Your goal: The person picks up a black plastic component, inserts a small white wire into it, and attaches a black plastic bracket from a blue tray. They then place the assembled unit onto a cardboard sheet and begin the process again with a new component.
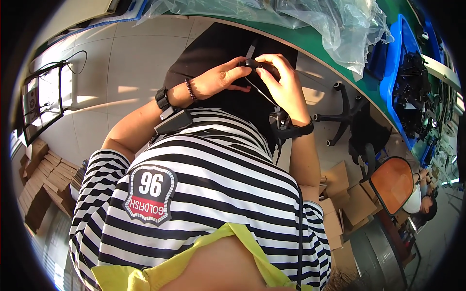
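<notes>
Over my lap, both hands meet at a small black rounded piece [251, 63], whose exact kind I cannot make out. My left hand [218, 80] pinches its left side between thumb and forefinger, the other fingers loosely bent. From the right, my right hand [284, 80] grips it with thumb and fingertips; its palm is partly hidden. A thin pale wire [261, 89] runs from near the piece toward my right wrist. Strapped devices sit on both wrists, a black box [174, 122] on the left and a small black unit [279, 120] on the right.
Ahead lies a green tabletop [286, 33] with clear plastic bags [335, 29] over its edge. A blue tray [395, 63] on the right holds several black parts. An orange-backed chair [392, 184], cardboard boxes [347, 203] and another person [421, 201] are on the right; stacked cardboard [46, 182] stands left.
</notes>
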`<state>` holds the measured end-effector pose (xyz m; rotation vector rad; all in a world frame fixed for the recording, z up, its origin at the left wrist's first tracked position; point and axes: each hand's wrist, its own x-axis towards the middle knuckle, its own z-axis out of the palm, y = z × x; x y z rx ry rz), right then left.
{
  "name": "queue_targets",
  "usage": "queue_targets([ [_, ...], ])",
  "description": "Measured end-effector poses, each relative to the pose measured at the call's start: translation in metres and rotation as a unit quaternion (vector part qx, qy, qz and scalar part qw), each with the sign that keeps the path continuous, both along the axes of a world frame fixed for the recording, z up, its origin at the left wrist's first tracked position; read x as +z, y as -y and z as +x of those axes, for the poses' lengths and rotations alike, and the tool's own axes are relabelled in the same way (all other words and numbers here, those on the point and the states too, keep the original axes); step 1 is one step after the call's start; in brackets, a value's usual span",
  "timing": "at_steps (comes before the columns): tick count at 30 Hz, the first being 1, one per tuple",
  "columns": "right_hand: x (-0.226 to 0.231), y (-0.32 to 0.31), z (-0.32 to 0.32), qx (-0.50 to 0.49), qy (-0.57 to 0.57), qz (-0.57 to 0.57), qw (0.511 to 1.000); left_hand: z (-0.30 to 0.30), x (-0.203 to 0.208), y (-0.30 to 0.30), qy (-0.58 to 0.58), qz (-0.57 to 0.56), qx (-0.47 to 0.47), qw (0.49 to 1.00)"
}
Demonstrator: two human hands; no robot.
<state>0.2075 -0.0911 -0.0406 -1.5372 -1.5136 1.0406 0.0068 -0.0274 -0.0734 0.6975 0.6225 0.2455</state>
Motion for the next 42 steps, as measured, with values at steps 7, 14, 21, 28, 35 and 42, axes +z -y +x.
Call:
queue_targets([
  [7, -0.014, 0.005, -0.01, -0.027, 0.014, 0.017, 0.999, 0.0, -0.006, -0.002, -0.002, 0.081, -0.069, 0.994],
  [14, 0.004, 0.008, -0.002, 0.017, 0.047, 0.052, 0.997, -0.003, 0.001, -0.003, -0.017, 0.084, -0.072, 0.994],
  [21, 0.009, 0.011, -0.002, 0.013, 0.102, 0.04, 0.994, -0.002, -0.003, -0.005, -0.013, 0.127, -0.101, 0.987],
  [28, 0.008, 0.012, -0.007, -0.008, 0.126, 0.032, 0.991, -0.004, 0.002, -0.005, -0.023, 0.141, -0.108, 0.984],
  [35, 0.009, 0.013, -0.001, 0.005, 0.087, 0.026, 0.996, -0.003, 0.002, -0.004, -0.021, 0.135, -0.112, 0.984],
  [42, 0.014, 0.015, 0.001, 0.01, 0.071, 0.023, 0.997, -0.002, 0.008, -0.007, -0.054, 0.163, -0.144, 0.975],
])
